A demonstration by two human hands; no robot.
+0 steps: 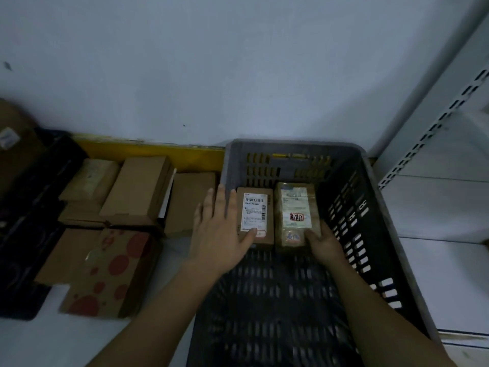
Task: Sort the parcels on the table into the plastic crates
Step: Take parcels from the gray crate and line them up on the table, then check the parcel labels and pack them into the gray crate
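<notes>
One grey slotted crate [352,165], two parcels inside at its far end, side by side and touching. Roughly six more cardboard boxes [137,189] piled on the table [26,340] to the left. Labelled brown box [255,207]: white barcode label up. Taped parcel [295,207]: glossy wrap, red stamp. Your left hand [222,229] lies flat, fingers spread, thumb on the labelled box. Your right hand [324,242] grips the taped parcel's near end.

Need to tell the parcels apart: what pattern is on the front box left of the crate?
Red spots on brown cardboard, head view.
</notes>
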